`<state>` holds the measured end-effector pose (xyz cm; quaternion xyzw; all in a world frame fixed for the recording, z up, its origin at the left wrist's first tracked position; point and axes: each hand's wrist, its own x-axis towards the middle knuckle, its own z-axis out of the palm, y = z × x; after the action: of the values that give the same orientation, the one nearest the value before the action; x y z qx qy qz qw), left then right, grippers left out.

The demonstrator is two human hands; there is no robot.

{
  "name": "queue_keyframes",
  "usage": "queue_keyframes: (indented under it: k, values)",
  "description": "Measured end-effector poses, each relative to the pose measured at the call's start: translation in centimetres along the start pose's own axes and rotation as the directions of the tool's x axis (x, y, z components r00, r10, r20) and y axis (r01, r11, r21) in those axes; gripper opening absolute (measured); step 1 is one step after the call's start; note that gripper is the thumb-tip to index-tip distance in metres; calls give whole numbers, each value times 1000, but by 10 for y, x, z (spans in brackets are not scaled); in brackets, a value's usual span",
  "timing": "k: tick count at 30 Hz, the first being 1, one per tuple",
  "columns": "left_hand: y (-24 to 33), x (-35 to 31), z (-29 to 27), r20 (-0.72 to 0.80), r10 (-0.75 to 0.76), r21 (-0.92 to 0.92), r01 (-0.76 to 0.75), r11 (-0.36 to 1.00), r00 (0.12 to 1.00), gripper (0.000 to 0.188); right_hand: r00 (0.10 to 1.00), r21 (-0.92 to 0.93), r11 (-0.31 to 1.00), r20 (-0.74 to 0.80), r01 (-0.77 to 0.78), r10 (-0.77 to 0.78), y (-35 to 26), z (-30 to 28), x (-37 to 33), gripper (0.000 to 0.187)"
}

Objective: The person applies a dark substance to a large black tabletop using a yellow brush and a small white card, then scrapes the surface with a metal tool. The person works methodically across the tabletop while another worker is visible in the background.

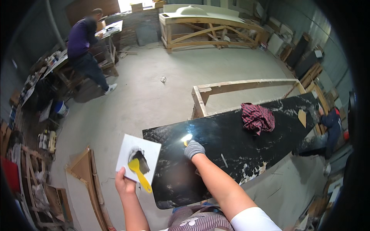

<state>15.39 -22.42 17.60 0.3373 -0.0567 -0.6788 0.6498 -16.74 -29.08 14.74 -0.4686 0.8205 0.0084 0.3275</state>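
Note:
My left hand [124, 184], bare, grips a white square board [126, 148] by its near left edge, thumb on top. Black paste [139, 154] is smeared in the middle of the board. A yellow putty knife [142, 180] lies across the board, its handle end reaching past the near edge. In a grey knit glove, my right hand [194, 150] is closed on a small tool with a yellow part [185, 143], held low over the glossy black panel [219, 140]. Fingers and glare hide most of this tool.
A red-and-black checked cloth [257, 118] and a tan scrap [302, 118] lie on the panel. Beyond stands a wooden frame [246, 82]. One person [83, 42] stands at a table at far left; another [332, 125] crouches at right. Wooden pieces [91, 184] lie at lower left.

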Motion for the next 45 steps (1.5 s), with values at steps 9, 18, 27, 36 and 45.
queue_keyframes:
  k: [9,18,27,36,45]
  values:
    - [-47,-156,9,-14,-3,-149,1,989,1000,67,873,730,655,176,194,-454,28,-34,-78,16]
    - [-212,-290,69,-55,234,-74,-237,969,971,53,525,485,604,306,632,-794,234,-70,-210,38]
    - [-322,-385,100,-151,295,3,-298,955,944,52,491,486,541,239,687,-838,355,-112,-233,42]
    - [-366,-426,81,-226,170,-92,-195,976,959,53,532,720,641,446,264,-720,389,-145,-257,27]
    - [-356,-450,57,-248,222,-156,-265,951,943,61,519,711,635,437,301,-735,364,-119,-272,21]
